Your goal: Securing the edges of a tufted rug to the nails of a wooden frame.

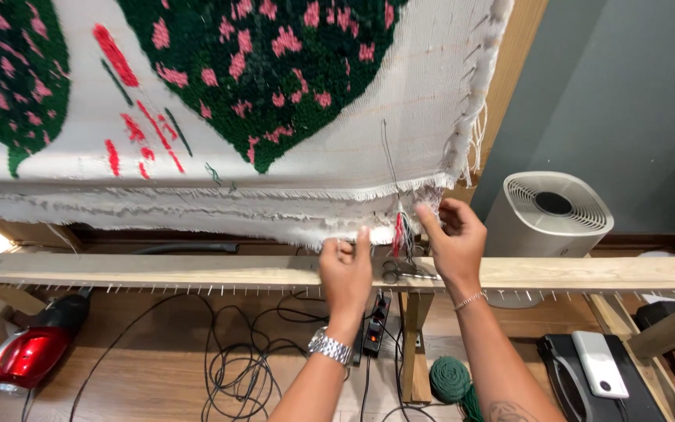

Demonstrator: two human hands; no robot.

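Observation:
A white backing cloth (291, 168) with dark green tufted leaf shapes and pink flecks hangs over a wooden frame bar (158, 271). My left hand (347, 273), with a metal watch on its wrist, pinches the cloth's frayed lower edge. My right hand (453, 238), wearing a thin bracelet, pinches the fringe at the cloth's lower right corner. Loose red and grey yarn ends (400, 233) dangle between the two hands. Small scissors (401, 270) lie on the bar just below them.
A white round fan unit (550, 215) stands at the right by a grey wall. On the wooden floor lie tangled black cables (236, 359), a power strip (375, 328), a green yarn ball (451, 379), a red vacuum (33, 352) and a black case (587, 375).

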